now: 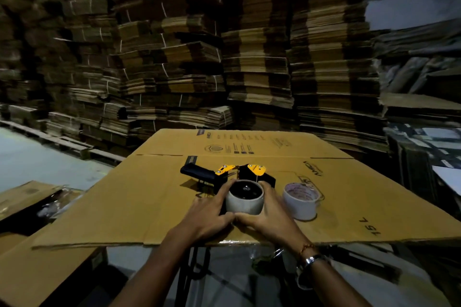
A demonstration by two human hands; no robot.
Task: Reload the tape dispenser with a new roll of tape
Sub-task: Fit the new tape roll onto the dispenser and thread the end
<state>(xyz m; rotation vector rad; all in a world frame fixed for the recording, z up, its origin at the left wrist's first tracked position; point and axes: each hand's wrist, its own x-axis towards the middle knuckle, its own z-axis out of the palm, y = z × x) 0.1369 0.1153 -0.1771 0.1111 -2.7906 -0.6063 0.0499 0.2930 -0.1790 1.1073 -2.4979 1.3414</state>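
Observation:
A black and yellow tape dispenser lies on its side on a flattened cardboard sheet. A pale roll of tape sits over the dispenser's black hub. My left hand cups the roll from the left, and my right hand cups it from the right; the thumbs meet at its near side. A second roll of tape, whitish with a printed core, stands free on the cardboard just right of my right hand.
The cardboard sheet rests on a stand, with its near edge just below my wrists. Tall stacks of flattened cartons fill the background. More cardboard lies at lower left, and a bare floor shows at left.

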